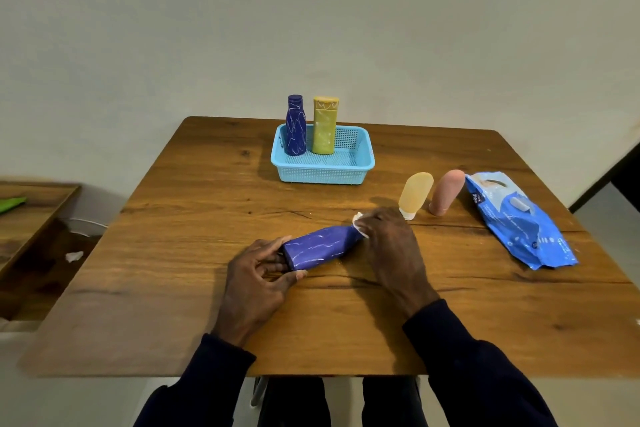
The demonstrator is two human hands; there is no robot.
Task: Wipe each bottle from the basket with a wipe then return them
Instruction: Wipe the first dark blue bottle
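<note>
Presently in hand: one purple bottle (320, 251) with white marbling, lying on its side near the middle of the wooden table (173, 218), toward the near edge, cap end pointing to the far right. Left hand (258, 282): thumb and fingers closed on the bottle's base end, the thumb along its upper side. Right hand (391, 243): fingers curled tight over the neck end, pressing a white wipe (358, 222) against it; only a small fold of the wipe shows.

Blue mesh basket (325, 170), by the far edge: holds two upright bottles side by side at its left, a dark purple marbled bottle (295, 126) and a yellow bottle (325, 126); they look to be touching.

Right of the hands, between basket and right edge: a pale yellow tube (415, 194), white cap toward the near edge, and just beside it a pink tube (446, 192), both apart from the basket.

Blue wipes pack (516, 222), flat along the right edge, flap label on top. Printed white writing runs along its left side; too small to read for certain.
</note>
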